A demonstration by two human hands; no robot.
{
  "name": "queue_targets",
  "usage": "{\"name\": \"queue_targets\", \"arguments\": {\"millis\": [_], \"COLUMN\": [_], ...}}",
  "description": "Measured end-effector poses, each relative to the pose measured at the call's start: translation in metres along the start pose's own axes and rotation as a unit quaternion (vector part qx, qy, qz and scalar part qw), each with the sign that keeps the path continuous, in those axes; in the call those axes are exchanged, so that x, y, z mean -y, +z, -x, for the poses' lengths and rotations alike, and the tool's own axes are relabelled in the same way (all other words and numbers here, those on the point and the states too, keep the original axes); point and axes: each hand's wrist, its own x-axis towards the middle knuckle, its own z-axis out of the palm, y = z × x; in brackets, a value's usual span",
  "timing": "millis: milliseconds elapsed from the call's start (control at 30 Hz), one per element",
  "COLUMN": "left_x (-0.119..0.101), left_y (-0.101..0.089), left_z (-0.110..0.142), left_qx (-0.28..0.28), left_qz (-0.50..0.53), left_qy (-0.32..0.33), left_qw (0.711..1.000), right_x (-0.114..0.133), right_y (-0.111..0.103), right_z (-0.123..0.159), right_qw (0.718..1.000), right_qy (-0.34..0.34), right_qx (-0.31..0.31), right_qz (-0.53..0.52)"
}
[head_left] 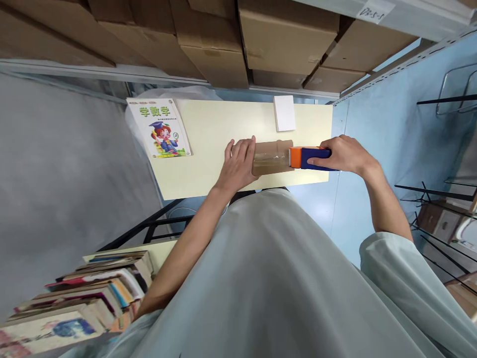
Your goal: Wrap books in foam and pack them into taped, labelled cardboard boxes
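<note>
A small brown cardboard box (274, 151) with a shiny strip of clear tape along it lies near the front edge of the pale yellow table (223, 119). My left hand (240, 161) grips its left end, the fingers laid over the side. In my right hand (345, 153) is an orange-and-blue box (309, 158), pinched with the thumb on its near side. The orange end meets the right end of the cardboard box; whether part of it sits inside I cannot tell. Its blue end reaches past the table's right edge.
A children's book (160, 128) lies at the table's left, and a white box (284, 113) at the back. Large cartons (290, 37) fill the shelf above the table. Stacked books (93, 293) stand at lower left. Black metal frames (436, 191) stand at far right.
</note>
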Motion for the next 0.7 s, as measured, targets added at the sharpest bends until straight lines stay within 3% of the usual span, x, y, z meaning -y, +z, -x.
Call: {"name": "queue_targets", "arguments": {"millis": [400,700], "left_x": [0.009,0.010], "left_y": [-0.010,-0.015], "left_z": [0.000,0.005], "left_qx": [0.022,0.046], "left_qz": [-0.038,-0.037], "left_qy": [0.009,-0.004], "left_qw": [0.999,0.998], "right_x": [-0.029,-0.040], "right_y": [0.002,0.018], "right_z": [-0.019,-0.022], "right_qw": [0.999,0.995], "right_qy": [-0.019,-0.029], "right_qx": [0.032,0.085], "right_qz": [-0.018,-0.036]}}
